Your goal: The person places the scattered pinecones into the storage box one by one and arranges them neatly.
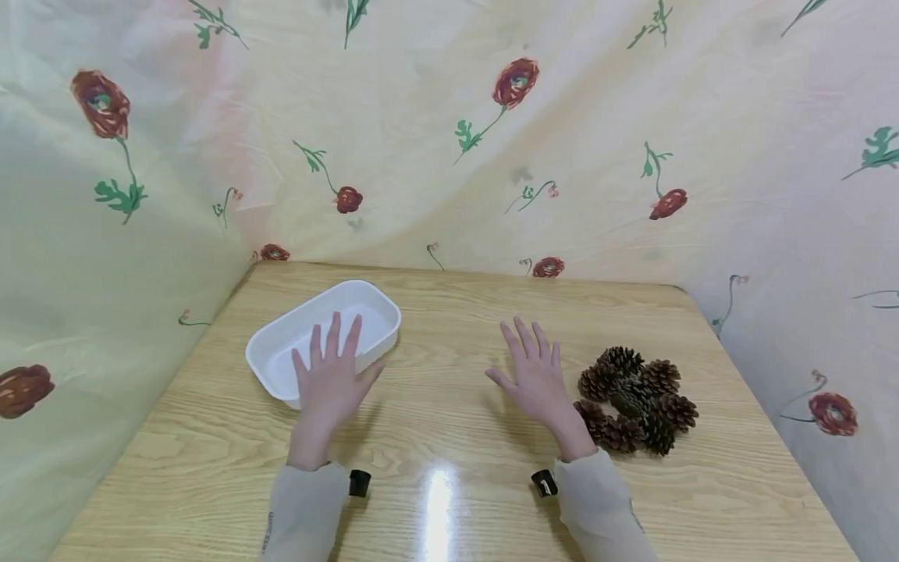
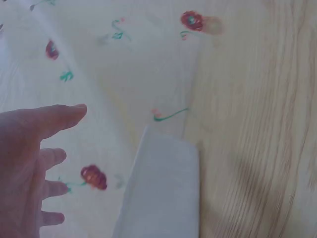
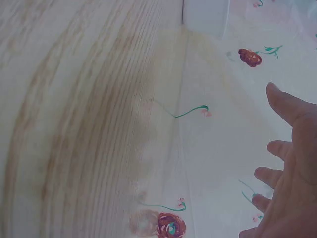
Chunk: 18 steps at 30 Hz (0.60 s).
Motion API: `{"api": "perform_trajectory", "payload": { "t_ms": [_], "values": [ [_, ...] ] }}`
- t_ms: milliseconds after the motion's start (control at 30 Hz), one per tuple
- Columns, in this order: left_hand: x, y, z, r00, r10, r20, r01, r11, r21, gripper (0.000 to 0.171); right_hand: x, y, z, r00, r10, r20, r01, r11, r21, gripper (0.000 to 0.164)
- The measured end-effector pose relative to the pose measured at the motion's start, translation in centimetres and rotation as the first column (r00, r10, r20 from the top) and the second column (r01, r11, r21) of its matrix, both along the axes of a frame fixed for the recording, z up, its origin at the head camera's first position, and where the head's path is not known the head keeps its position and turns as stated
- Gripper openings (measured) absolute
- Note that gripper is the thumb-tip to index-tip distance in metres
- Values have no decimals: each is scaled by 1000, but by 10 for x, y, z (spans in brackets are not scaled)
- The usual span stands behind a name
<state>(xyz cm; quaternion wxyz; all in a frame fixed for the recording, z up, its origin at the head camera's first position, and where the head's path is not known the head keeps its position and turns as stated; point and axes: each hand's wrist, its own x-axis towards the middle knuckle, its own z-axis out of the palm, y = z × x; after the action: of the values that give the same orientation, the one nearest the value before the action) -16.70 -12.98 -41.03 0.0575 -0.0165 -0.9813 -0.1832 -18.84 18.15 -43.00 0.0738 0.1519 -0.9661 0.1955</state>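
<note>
In the head view my left hand [image 1: 330,386] hovers palm down with fingers spread, partly covering the near side of a white rectangular dish [image 1: 270,355] with rounded corners. Nothing is in that hand. The dish's outer wall [image 2: 161,188] also shows in the left wrist view. Over the table's middle right, my right hand [image 1: 537,382] is likewise spread and holds nothing. Just right of it lies a cluster of several brown pine cones [image 1: 660,377], close together on the wood. The dish's visible inside is bare white.
A light wooden table [image 1: 449,375] lies beneath both hands, with a bright glare streak near its front. Floral cloth [image 1: 421,117] hangs behind it and along both sides. A small black device [image 1: 359,483] sits at the left wrist, another black device [image 1: 544,483] at the right.
</note>
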Motion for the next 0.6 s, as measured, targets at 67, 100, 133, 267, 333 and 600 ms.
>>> {"api": "perform_trajectory", "payload": {
  "t_ms": [67, 100, 133, 267, 333, 600],
  "values": [
    [4, -11, 1, 1000, 17, -9, -17, 1000, 23, 82, 1, 2, 0, 1000, 3, -10, -3, 1000, -7, 78],
    [6, -17, 1, 1000, 27, -15, -26, 999, 32, 82, 2, 3, 0, 1000, 1, -10, -1, 1000, -9, 79],
    [9, -24, 2, 999, 39, -17, -38, 998, 40, 83, 2, 4, 0, 1000, 3, -7, -3, 1000, -14, 79],
    [18, -51, 4, 996, 91, -5, -91, 994, 61, 86, 5, 6, 3, 1000, 1, 29, -1, 1000, -26, 81],
    [23, -64, 4, 993, 115, 17, -116, 989, 89, 89, 6, 8, 4, 999, 0, 42, 0, 1000, -17, 81],
    [34, -99, -6, 966, 183, 182, -231, 927, 296, 109, 9, 14, 5, 999, -8, 53, 10, 999, -35, 80]
  ]
}}
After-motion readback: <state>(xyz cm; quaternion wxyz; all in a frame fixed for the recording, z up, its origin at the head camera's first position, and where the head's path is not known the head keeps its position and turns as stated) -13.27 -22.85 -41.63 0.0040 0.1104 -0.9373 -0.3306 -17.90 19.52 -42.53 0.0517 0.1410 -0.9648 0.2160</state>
